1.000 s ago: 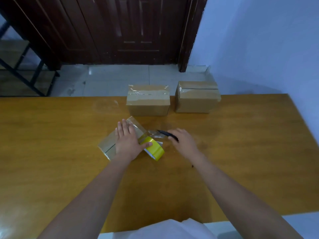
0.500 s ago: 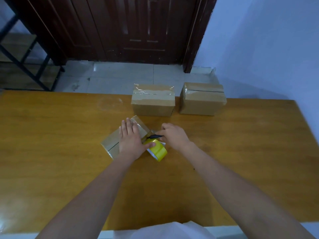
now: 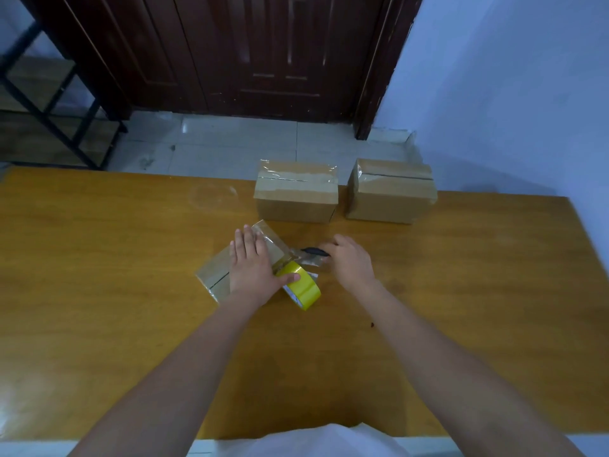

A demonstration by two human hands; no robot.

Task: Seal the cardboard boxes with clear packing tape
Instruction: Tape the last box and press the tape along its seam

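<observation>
A small cardboard box (image 3: 214,277) lies at the middle of the wooden table (image 3: 99,291), with clear tape across its top. My left hand (image 3: 253,265) presses flat on it, fingers straight, thumb touching the yellow tape roll (image 3: 304,288) that stands against the box's right end. A strip of clear tape (image 3: 296,255) runs from the box toward my right hand (image 3: 349,262), which grips a black cutter (image 3: 313,251) at the strip. Two taped cardboard boxes, one (image 3: 296,199) and another (image 3: 390,192), stand side by side at the table's far edge.
A dark wooden door (image 3: 250,51) and tiled floor lie beyond the table. A black metal frame (image 3: 49,120) stands at far left, and a blue wall (image 3: 510,94) runs along the right. A small dark speck (image 3: 372,324) lies on the table.
My right hand moved in to the tape strip beside the roll with the cutter, then drew slightly back to the right. The left hand stayed flat on the box.
</observation>
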